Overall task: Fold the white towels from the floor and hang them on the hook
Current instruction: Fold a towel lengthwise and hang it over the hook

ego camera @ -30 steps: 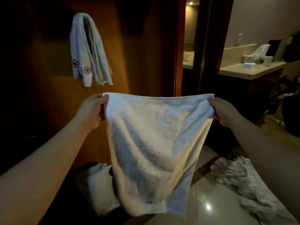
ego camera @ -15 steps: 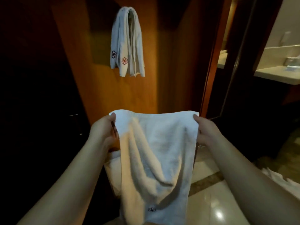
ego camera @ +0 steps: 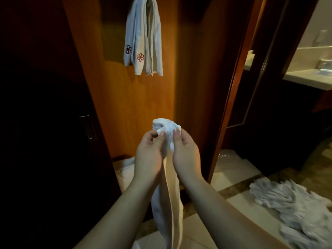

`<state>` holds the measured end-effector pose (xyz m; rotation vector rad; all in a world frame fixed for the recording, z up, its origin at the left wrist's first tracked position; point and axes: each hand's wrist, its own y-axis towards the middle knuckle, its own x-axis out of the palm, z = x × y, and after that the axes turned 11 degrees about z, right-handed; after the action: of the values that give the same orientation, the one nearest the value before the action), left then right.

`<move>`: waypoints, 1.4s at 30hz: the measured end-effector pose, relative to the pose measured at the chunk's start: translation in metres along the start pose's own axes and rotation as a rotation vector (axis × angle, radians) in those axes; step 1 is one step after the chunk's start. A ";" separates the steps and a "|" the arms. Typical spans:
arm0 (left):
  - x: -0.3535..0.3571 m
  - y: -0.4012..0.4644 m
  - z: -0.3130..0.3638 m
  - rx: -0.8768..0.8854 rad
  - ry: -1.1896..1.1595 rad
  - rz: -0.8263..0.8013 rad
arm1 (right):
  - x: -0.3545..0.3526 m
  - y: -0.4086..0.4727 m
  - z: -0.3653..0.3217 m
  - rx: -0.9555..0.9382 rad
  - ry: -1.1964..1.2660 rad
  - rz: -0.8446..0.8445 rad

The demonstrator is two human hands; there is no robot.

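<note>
With both top corners brought together, my left hand (ego camera: 149, 155) and right hand (ego camera: 185, 151) pinch the towel (ego camera: 168, 200), halving it lengthwise for hanging.

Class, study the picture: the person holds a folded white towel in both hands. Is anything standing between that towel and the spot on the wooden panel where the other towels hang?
Nothing visible does. The folded towel, pinched by the left hand and right hand, sits below the hanging towels with only bare wooden panel behind the gap. The hook itself is hidden.
</note>
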<state>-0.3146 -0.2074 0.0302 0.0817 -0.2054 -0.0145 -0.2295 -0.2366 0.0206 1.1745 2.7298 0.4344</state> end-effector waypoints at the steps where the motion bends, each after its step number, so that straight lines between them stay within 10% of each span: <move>1: -0.001 0.000 0.001 0.012 0.013 -0.004 | -0.002 -0.001 0.001 -0.031 -0.022 -0.009; 14: -0.010 -0.009 0.011 -0.003 0.126 -0.228 | -0.026 -0.008 0.007 -0.262 -0.198 -0.247; 24: -0.009 -0.008 0.029 0.090 0.259 -0.424 | -0.037 0.013 -0.005 -0.241 -0.054 -0.063; 29: -0.022 0.012 0.022 0.358 0.222 -0.157 | -0.042 0.031 -0.015 -0.256 -0.029 0.002; 32: -0.033 0.026 0.016 0.598 0.422 -0.113 | -0.044 0.041 -0.026 -0.292 -0.033 0.026; 42: -0.052 0.081 0.049 0.553 1.008 -0.449 | -0.064 0.063 -0.048 -0.355 -0.094 -0.039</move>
<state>-0.3753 -0.1298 0.0739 0.6665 0.8284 -0.3571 -0.1538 -0.2515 0.0874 1.0170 2.4571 0.7970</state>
